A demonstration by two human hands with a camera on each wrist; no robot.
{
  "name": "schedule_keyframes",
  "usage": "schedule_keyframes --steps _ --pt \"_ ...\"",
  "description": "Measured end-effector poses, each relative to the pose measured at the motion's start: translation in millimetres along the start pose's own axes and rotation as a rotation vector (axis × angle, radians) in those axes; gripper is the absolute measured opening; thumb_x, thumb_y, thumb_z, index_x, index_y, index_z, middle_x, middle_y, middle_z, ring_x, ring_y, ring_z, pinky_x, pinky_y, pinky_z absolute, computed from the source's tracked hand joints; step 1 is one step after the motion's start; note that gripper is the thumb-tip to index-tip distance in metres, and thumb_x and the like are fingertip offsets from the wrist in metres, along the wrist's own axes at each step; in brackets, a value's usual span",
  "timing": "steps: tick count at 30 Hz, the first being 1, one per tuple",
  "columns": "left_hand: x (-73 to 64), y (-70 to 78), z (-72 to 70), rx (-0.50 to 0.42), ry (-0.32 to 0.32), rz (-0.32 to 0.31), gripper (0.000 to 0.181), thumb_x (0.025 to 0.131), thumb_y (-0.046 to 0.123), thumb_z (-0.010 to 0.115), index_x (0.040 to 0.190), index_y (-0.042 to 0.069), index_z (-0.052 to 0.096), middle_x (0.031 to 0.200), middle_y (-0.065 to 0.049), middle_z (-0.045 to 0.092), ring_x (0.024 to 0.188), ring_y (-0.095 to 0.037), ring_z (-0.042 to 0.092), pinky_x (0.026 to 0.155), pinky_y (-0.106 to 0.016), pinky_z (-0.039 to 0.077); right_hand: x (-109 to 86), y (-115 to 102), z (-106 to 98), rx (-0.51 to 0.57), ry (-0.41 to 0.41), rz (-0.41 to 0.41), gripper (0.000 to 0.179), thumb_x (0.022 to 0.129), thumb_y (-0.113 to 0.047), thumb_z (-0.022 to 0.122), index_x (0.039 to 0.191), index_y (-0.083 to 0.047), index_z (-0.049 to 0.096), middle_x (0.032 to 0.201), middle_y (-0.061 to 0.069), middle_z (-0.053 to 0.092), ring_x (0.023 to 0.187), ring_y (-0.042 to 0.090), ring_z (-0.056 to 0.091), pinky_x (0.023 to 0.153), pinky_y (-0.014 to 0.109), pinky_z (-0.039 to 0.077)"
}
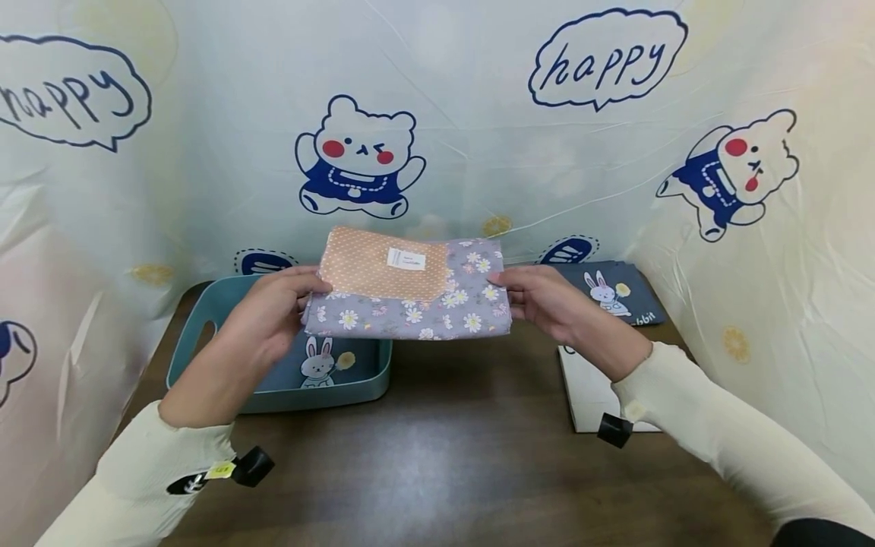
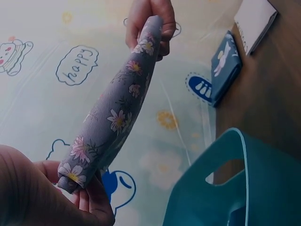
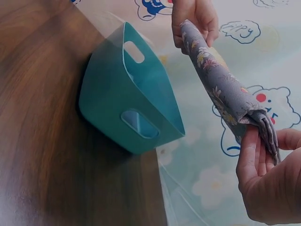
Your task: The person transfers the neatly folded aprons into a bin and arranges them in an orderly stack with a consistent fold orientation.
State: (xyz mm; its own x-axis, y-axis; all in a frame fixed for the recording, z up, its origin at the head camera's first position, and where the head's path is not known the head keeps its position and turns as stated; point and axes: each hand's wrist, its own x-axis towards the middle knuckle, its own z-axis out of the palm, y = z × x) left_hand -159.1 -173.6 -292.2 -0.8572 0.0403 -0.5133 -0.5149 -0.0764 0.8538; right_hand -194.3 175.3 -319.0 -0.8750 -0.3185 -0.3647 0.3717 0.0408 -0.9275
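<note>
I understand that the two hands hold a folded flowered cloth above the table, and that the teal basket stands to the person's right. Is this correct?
Only the side is wrong: the head view shows the teal basket standing to the person's left. The left hand and right hand do hold the folded flowered cloth above the table.

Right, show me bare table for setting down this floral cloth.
The dark table is bare between the teal basket on the left and the white notepad on the right, and in front of both; the raised floral cloth hides the gap's back. Crowded: back right, a rabbit-print cloth behind the notepad; and the basket, showing another rabbit print.
</note>
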Motion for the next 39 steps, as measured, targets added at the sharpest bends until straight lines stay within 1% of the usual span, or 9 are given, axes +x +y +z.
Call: schedule_keyframes --steps 4,7,10,14,18,27,30,35,39 --pt "-0.6 -0.4 -6.4 0.0 0.014 -0.009 0.062 0.105 0.014 0.053 0.163 0.019 0.029 0.163 -0.007 0.03 0.129 -0.019 0.045 0.12 -0.037 0.039 2.1 0.3 4.5 0.005 -0.016 -0.007 0.04 0.103 -0.018 0.058 0.136 0.005 0.055 0.102 -0.001 0.072 0.09 0.012 0.068 0.08 0.027 0.061" --pt "-0.6 -1.7 -12.3 -0.003 0.024 -0.013 0.064 0.105 0.015 0.053 0.163 0.02 0.026 0.16 -0.006 0.032 0.128 -0.019 0.045 0.112 -0.032 0.047 5.0 1.6 9.2 0.014 -0.031 -0.005 0.038 0.103 -0.017 0.059 0.133 0.005 0.056 0.1 0.0 0.072 0.089 0.012 0.068 0.08 0.027 0.06" --pt "-0.5 -2.8 -18.1 -0.02 0.028 -0.019 0.065 0.105 0.015 0.053 0.164 0.02 0.025 0.152 -0.004 0.037 0.126 -0.018 0.046 0.097 -0.025 0.056 7.3 2.5 14.6 0.021 -0.038 -0.001 0.036 0.103 -0.016 0.059 0.131 0.005 0.057 0.098 0.0 0.072 0.088 0.013 0.068 0.08 0.027 0.06" --pt "-1.2 -3.7 -26.5 -0.041 0.029 -0.022 0.065 0.105 0.016 0.054 0.163 0.021 0.025 0.134 0.002 0.046 0.122 -0.017 0.048 0.084 -0.021 0.058 10.5 2.3 21.9 0.037 -0.054 0.001 0.035 0.102 -0.015 0.06 0.131 0.006 0.057 0.099 0.001 0.071 0.089 0.014 0.068 0.08 0.028 0.06" --pt "-1.9 -3.6 -34.6 -0.043 0.037 -0.019 0.064 0.105 0.018 0.055 0.162 0.022 0.027 0.124 0.006 0.047 0.118 -0.016 0.049 0.084 -0.021 0.057 13.2 0.6 28.3 0.053 -0.064 0.011 0.037 0.102 -0.014 0.061 0.133 0.005 0.057 0.102 0.003 0.071 0.09 0.015 0.068 0.08 0.029 0.061" --pt "-0.3 -7.3 -46.2 -0.062 0.069 -0.009 0.058 0.105 0.018 0.054 0.159 0.021 0.033 0.121 0.006 0.047 0.114 -0.015 0.049 0.081 -0.021 0.058 19.4 -1.8 41.2 0.06 -0.08 0.038 0.037 0.102 -0.015 0.062 0.133 0.004 0.058 0.107 0.007 0.071 0.092 0.016 0.069 0.081 0.031 0.062" --pt "-1.1 -9.0 -51.1 -0.079 0.08 -0.015 0.061 0.105 0.018 0.053 0.161 0.022 0.03 0.121 0.006 0.046 0.114 -0.014 0.049 0.081 -0.021 0.058 22.0 -1.9 46.4 0.052 -0.082 0.047 0.036 0.101 -0.016 0.063 0.132 0.003 0.059 0.109 0.008 0.072 0.093 0.017 0.07 0.083 0.032 0.062" --pt "-2.9 -11.6 -65.4 -0.116 0.07 -0.062 0.07 0.106 0.021 0.055 0.165 0.024 0.018 0.122 0.009 0.043 0.118 -0.013 0.047 0.082 -0.021 0.058 27.5 -2.1 56.8 0.047 -0.105 0.058 0.037 0.101 -0.017 0.064 0.133 0.002 0.06 0.116 0.011 0.072 0.095 0.018 0.072 0.089 0.035 0.061" --pt "-3.3 -14.6 -77.1 -0.13 0.066 -0.101 0.072 0.106 0.022 0.055 0.166 0.027 0.015 0.123 0.009 0.043 0.118 -0.013 0.047 0.082 -0.022 0.059 31.5 -1.1 64.0 0.053 -0.111 0.073 0.036 0.101 -0.018 0.064 0.132 0.001 0.061 0.117 0.012 0.071 0.095 0.019 0.072 0.087 0.034 0.062"
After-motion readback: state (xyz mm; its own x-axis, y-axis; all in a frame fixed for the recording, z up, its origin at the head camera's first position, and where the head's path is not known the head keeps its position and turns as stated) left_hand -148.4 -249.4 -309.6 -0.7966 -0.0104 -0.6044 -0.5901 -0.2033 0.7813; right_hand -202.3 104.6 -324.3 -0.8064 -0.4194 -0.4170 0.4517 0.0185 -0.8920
